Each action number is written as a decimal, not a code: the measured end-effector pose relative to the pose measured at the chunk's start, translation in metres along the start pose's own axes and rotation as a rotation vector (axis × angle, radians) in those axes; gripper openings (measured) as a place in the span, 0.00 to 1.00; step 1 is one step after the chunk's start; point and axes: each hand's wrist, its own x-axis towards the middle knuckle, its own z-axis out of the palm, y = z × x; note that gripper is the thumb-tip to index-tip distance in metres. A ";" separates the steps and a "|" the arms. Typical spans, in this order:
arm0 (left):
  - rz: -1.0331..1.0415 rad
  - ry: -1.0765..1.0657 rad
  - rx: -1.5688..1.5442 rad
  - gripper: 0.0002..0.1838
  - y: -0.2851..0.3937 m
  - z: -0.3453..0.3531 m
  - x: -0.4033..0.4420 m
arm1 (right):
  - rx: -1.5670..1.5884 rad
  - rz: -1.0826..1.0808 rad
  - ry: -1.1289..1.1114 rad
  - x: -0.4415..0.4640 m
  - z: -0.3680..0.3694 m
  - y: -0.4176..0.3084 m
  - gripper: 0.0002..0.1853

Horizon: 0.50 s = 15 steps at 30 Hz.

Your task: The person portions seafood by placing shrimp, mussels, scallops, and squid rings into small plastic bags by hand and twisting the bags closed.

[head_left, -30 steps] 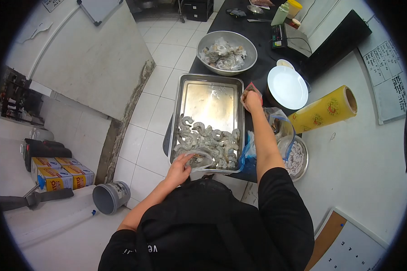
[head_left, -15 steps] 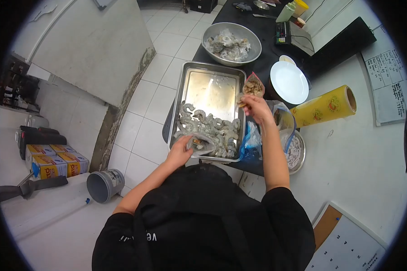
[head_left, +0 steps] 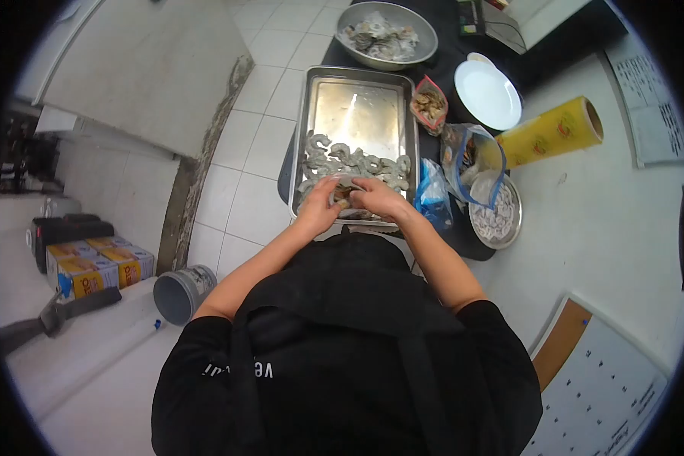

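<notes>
My left hand (head_left: 319, 208) is closed on the side of a small clear plastic bag (head_left: 348, 181) with brownish pieces in it. At the bag's mouth is my right hand (head_left: 378, 200), its fingers bent inward and partly hidden. What they pinch cannot be made out. Both hands are over the near end of a metal tray (head_left: 357, 106). Grey raw shrimp (head_left: 368, 161) lie across the tray's near half, some of them behind the hands. Right of the tray stands an open red-edged zip bag (head_left: 429, 105) of brownish pieces.
Beyond the tray is a metal bowl (head_left: 387, 59) of shrimp and plastic. To the right are a blue plastic bag (head_left: 433, 194), an open zip bag (head_left: 463, 152), a bowl of pale pieces (head_left: 497, 220), a white plate (head_left: 488, 95) and a yellow wrap roll (head_left: 551, 133).
My right hand has come from beside the red-edged bag, with a small brownish piece in its fingers, down to the plastic bag in my left hand. The view has tilted downward.
</notes>
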 end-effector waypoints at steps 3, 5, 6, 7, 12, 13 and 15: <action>-0.146 -0.060 -0.082 0.30 -0.001 -0.001 -0.002 | 0.154 -0.036 0.080 -0.009 0.002 0.006 0.17; -0.207 -0.115 -0.013 0.30 -0.006 0.003 0.001 | 0.111 -0.074 0.153 -0.025 -0.008 0.011 0.14; -0.222 -0.113 -0.127 0.29 -0.002 0.003 0.003 | 0.285 -0.094 0.179 -0.037 -0.013 0.011 0.14; -0.244 -0.111 -0.234 0.28 0.003 0.000 0.006 | 0.455 -0.128 0.203 -0.051 -0.021 0.011 0.13; -0.402 -0.167 -0.449 0.26 0.045 -0.011 0.018 | 0.561 -0.181 1.246 -0.151 -0.106 0.061 0.12; -0.414 -0.140 -0.481 0.26 0.051 -0.011 0.020 | 0.554 -0.200 1.420 -0.162 -0.129 0.102 0.14; -0.411 -0.164 -0.467 0.27 0.051 -0.009 0.024 | 0.473 -0.100 1.486 -0.181 -0.168 0.193 0.12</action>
